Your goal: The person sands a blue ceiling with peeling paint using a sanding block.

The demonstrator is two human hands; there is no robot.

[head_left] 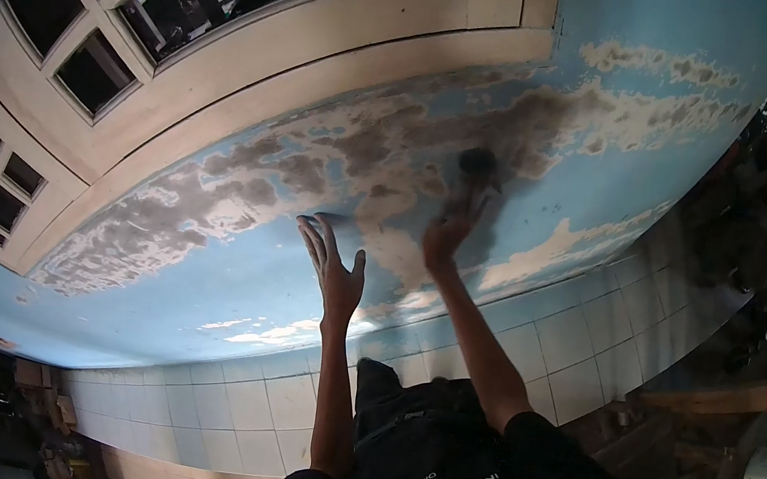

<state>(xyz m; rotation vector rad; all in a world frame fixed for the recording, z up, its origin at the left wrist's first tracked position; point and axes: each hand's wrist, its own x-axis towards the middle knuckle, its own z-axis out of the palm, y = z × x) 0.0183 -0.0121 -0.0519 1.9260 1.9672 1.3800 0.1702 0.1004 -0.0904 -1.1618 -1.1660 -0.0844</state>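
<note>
A blue wall (pixel 592 204) fills the middle of the view, its paint worn off in wide pale and grey-brown patches. My left hand (pixel 337 272) is spread, with its fingertips at the painted surface near the lower edge of a bare patch. Farther right, my right hand (pixel 448 235) is closed around a tool with a dark, rounded head (pixel 480 162). That head overlaps the grey patch in this view. Blur hides the tool's exact kind.
Cream window frames (pixel 336 39) with dark panes run above the worn band. White tiles (pixel 563 346) line the lower wall. To the right are wooden furniture (pixel 732 399) and a pale cup-like container (pixel 765 466); clutter stands at lower left.
</note>
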